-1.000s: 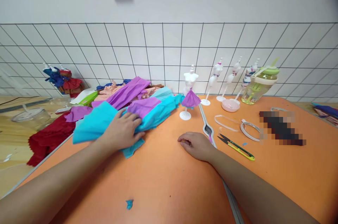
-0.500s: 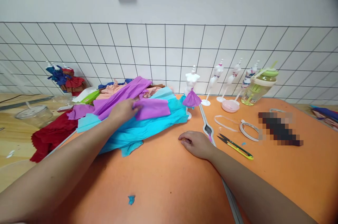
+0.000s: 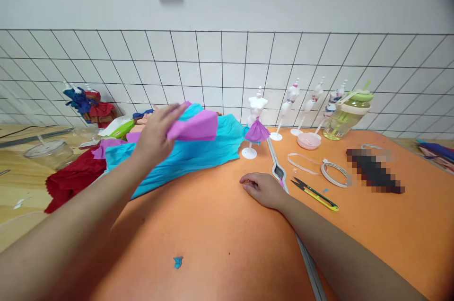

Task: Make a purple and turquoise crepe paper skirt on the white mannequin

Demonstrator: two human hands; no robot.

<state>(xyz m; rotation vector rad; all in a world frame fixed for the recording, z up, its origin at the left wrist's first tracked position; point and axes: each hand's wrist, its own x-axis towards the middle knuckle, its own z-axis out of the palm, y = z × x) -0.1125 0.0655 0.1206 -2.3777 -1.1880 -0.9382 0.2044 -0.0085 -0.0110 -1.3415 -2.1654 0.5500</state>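
Observation:
My left hand [image 3: 158, 133] is closed on a folded piece of purple crepe paper [image 3: 196, 127], lifted over the pile at the left. Beneath it spreads crinkled blue crepe paper [image 3: 198, 152]. My right hand [image 3: 261, 190] rests on the orange mat [image 3: 213, 225], its fingers loosely curled with nothing visible in them. Just beyond it stands a small white dress form [image 3: 257, 104] wearing a purple skirt [image 3: 257, 130]. Yellow-handled thread snips [image 3: 315, 194] lie to the right of my right hand.
More white dress forms [image 3: 291, 97] lean by the tiled wall, beside a pink bowl [image 3: 309, 140] and a green-lidded bottle [image 3: 349, 114]. A coiled white band [image 3: 334, 173] lies at right. Dark red material [image 3: 76, 173] and a clear lidded cup [image 3: 49, 153] are at left. A blue scrap [image 3: 178, 262] lies in front.
My left hand has raised the purple piece off the pile, slightly up and left. The blue sheet has shifted, and the dress form's white base now shows. My right hand stays put.

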